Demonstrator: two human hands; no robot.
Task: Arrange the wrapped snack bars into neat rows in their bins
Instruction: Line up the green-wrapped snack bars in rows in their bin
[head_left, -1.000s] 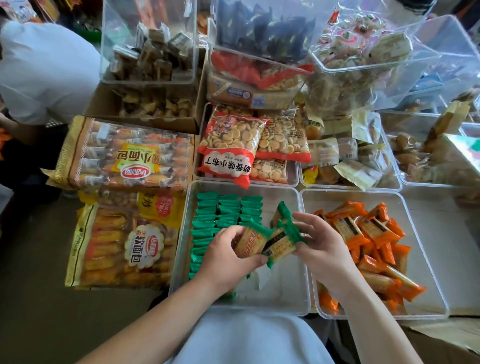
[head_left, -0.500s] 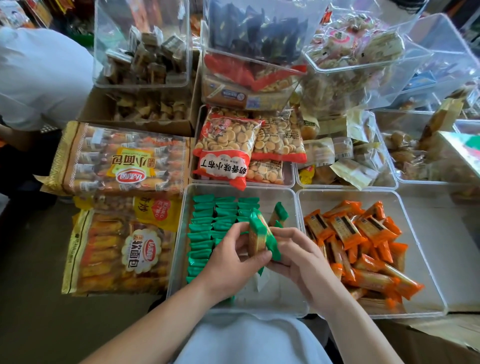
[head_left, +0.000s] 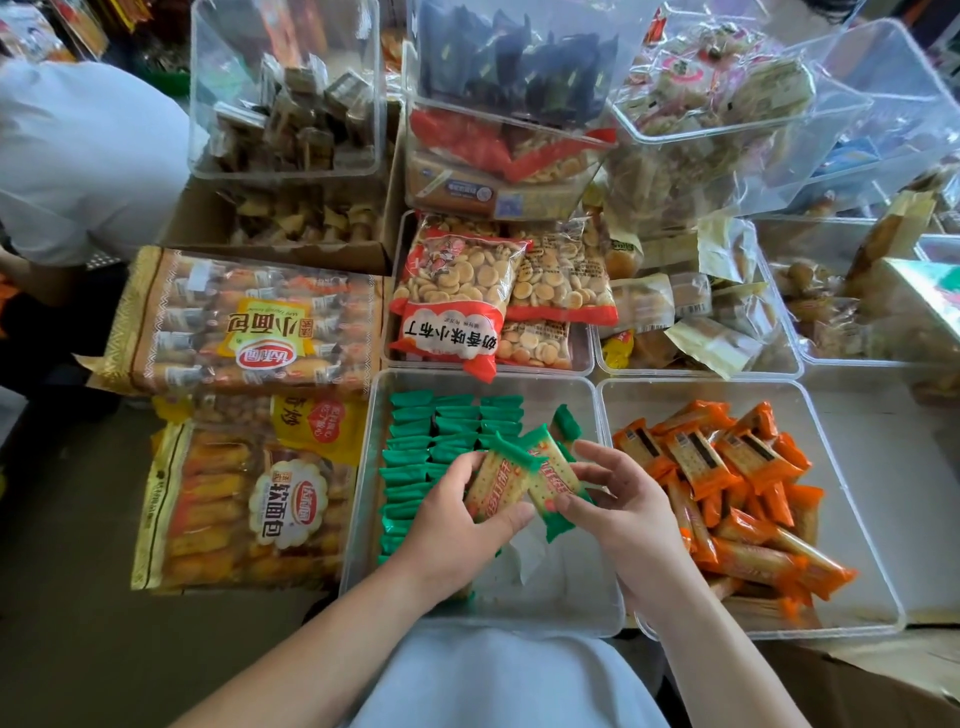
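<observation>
Snack stock crowds a shop floor. At 9 o'clock, two large bread bags (head_left: 244, 322) lie on dark grey flooring (head_left: 67, 597). At centre, a clear bin (head_left: 360, 467) holds green bars (head_left: 447, 421) in rows along its 9 o'clock side. Above it, the left hand (head_left: 457, 525) curls round one green-wrapped bar (head_left: 493, 486). The right hand (head_left: 623, 514) pinches a second bar (head_left: 553, 478), touching the first. At 3 o'clock, orange bars (head_left: 727, 483) lie jumbled in another bin (head_left: 831, 441).

At lower centre two bins sit side by side. Rowed snack bars (head_left: 431, 431) stand in the left part of the left bin (head_left: 561, 587); heaped snack bars (head_left: 727, 493) lie in the right bin (head_left: 841, 467). Bread packs (head_left: 249, 322) lie to the left, biscuit bags (head_left: 457, 301) above.
</observation>
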